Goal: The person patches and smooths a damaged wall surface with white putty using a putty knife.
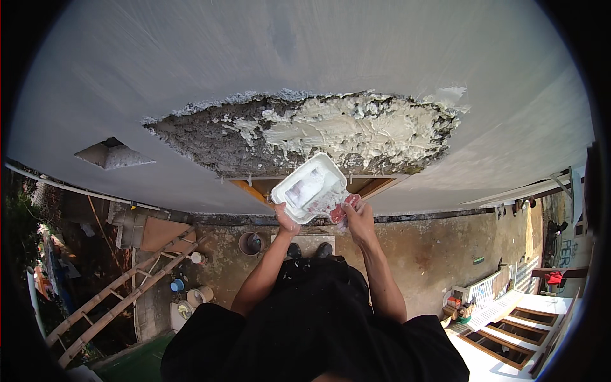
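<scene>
A pale plastered wall [382, 51] fills the upper half of the view, bending toward the rim. Across its middle runs a long ragged patch [305, 130] where the skin is broken away: grey rough mortar on the left, whitish fresh filler smeared over the right part. To the left sits a small square recess [111, 153], its depth hard to read.

Far below lies a stained concrete floor [433, 254], with a wooden ladder [114, 299] leaning at the left, several buckets [251, 243] beside it, and the person's two dark shoes [309, 250]. The person's black clothing hides the ground directly beneath.

A white rectangular tray [310, 188], smeared with filler, is held just under the patch. The left hand [286, 219] has its grip clamped on the tray's lower edge from beneath. The right hand [358, 213] is closed around a reddish tool [344, 207] at the tray's right corner; the tool's working end is blurred and partly covered, so its shape cannot be made out.
</scene>
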`<control>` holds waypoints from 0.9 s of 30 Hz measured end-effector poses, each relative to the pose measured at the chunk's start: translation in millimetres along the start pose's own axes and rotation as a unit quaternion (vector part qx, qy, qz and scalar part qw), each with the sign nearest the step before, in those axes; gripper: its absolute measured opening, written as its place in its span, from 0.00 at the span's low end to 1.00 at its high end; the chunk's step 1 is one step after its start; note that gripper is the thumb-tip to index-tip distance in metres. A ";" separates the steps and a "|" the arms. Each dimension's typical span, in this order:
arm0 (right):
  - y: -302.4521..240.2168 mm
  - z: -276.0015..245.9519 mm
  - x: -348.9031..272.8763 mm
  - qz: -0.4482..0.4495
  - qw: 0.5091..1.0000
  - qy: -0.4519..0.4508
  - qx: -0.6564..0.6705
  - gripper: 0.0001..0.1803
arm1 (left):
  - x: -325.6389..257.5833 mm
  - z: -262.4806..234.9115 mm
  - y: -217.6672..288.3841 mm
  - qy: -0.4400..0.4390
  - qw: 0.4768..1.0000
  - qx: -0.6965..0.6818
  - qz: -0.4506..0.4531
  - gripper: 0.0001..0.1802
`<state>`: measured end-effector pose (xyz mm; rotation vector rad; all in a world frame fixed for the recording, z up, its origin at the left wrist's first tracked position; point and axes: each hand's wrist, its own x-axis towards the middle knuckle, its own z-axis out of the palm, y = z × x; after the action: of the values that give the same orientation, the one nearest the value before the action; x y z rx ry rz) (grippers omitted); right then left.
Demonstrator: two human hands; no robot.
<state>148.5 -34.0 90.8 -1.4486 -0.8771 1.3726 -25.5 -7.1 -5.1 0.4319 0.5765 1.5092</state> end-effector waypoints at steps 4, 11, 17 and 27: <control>5.2 2.3 -0.1 0.009 0.998 0.006 0.066 0.06 | -1.7 -2.3 -1.5 -0.009 1.000 0.000 -0.004 0.40; -3.3 1.9 -3.3 -0.053 0.993 -0.012 -0.104 0.08 | -7.7 16.7 4.9 -0.019 0.998 -0.013 -0.054 0.41; 24.2 -5.2 16.9 -0.055 0.996 -0.006 -0.069 0.07 | -6.1 13.5 -0.3 -0.033 0.999 0.006 -0.034 0.41; 14.9 -5.8 32.3 -0.015 0.998 -0.041 -0.040 0.07 | -6.0 19.5 0.2 -0.062 0.998 0.019 0.018 0.36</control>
<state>156.7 -9.4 65.9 -1.4422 -1.0136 1.3969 -13.8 -11.4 11.1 0.5637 0.5034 1.4966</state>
